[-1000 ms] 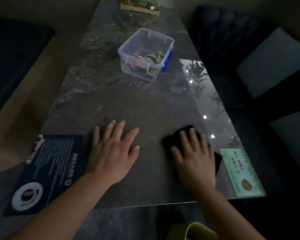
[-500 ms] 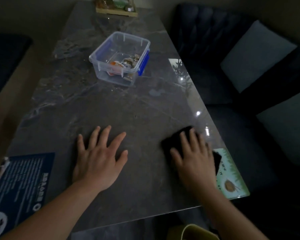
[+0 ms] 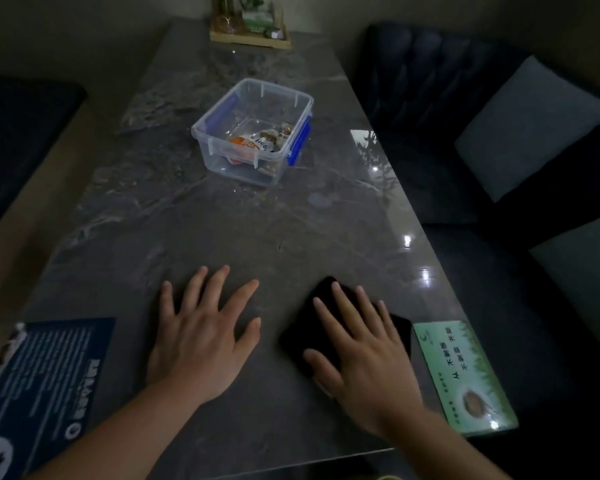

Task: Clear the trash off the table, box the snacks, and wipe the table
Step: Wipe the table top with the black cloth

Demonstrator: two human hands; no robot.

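Observation:
A dark marble table (image 3: 222, 230) fills the view. My right hand (image 3: 361, 348) lies flat, fingers spread, pressing on a black cloth (image 3: 302, 334) near the front right of the table. My left hand (image 3: 201, 334) rests flat on the bare tabletop to the left of it, fingers apart, holding nothing. Farther back in the middle stands a clear plastic box (image 3: 219, 133) with blue side clips, lid off. Several wrapped snacks (image 3: 257, 143) lie in its right half.
A dark blue printed card (image 3: 45, 372) lies at the front left, a green printed card (image 3: 465, 372) at the front right edge. A wooden tray (image 3: 250, 41) with plants stands at the far end. A dark sofa with grey cushions (image 3: 530, 126) runs along the right side.
The view has swung left, then right, and tilted up, so the tray at the far end shows. Both hands stay flat in place; the right hand still presses the black cloth.

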